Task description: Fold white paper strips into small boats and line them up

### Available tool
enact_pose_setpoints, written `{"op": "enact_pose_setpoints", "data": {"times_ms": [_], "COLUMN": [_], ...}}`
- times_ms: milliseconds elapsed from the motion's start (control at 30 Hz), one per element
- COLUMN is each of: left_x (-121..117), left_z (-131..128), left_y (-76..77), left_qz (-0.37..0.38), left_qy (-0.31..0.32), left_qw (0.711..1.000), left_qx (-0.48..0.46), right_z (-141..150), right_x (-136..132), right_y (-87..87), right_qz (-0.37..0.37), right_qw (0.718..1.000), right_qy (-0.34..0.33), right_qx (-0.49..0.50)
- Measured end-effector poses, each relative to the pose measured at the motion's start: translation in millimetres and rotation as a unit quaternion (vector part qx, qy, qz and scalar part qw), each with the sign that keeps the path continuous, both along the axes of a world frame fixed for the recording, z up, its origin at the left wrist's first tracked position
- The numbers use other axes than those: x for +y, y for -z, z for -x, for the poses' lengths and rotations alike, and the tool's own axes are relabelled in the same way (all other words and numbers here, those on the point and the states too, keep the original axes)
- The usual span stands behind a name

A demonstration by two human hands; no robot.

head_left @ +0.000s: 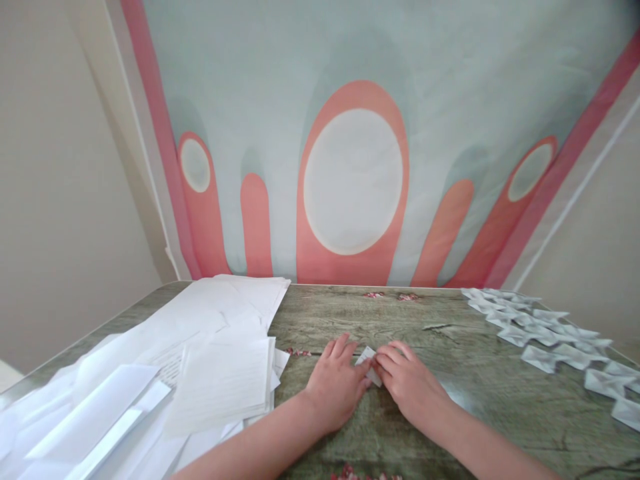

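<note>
A small folded piece of white paper (369, 357) lies on the wooden table between my two hands. My left hand (336, 385) is at its left side, thumb against the paper and fingers bent at its edge. From the right, my right hand (407, 379) pinches the paper with curled fingers. The fingertips of both hands nearly meet over the paper and hide part of it.
On the left, loose white sheets (215, 303) and a stack of cut paper (225, 373) cover the wood-grain table (340, 317). Rows of folded white paper pieces (555, 353) run along the right side. A patterned backdrop (270, 73) rises behind the table.
</note>
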State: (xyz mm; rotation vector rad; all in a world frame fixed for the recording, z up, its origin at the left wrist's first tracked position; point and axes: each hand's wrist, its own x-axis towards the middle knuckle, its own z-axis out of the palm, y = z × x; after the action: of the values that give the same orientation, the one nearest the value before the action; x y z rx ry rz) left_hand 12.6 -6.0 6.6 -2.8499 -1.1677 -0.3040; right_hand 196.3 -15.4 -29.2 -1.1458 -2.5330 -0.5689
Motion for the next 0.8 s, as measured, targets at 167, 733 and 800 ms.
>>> {"op": "enact_pose_setpoints", "data": {"times_ms": [167,733,800], "left_x": [-2,-3,-2], "left_z": [-3,-6,-5], "left_y": [1.1,-9.1,-9.1], "left_qz": [-0.017,-0.025,-0.025], "left_qy": [-0.018,-0.038,-0.033], "left_qw": [1.000,0.994,0.994], "left_qx": [0.019,0.098,0.096], "right_z": [5,7,7], "right_x": [-3,-4,-3], "right_y": [-2.6,-5.4,-6.1], "right_qz": [0.002,0.031,0.034], "right_qw": [1.000,0.998,0.999], "right_qy": [0.011,0.037,0.036], "right_qx": [-0.008,-0.027,-0.021]}}
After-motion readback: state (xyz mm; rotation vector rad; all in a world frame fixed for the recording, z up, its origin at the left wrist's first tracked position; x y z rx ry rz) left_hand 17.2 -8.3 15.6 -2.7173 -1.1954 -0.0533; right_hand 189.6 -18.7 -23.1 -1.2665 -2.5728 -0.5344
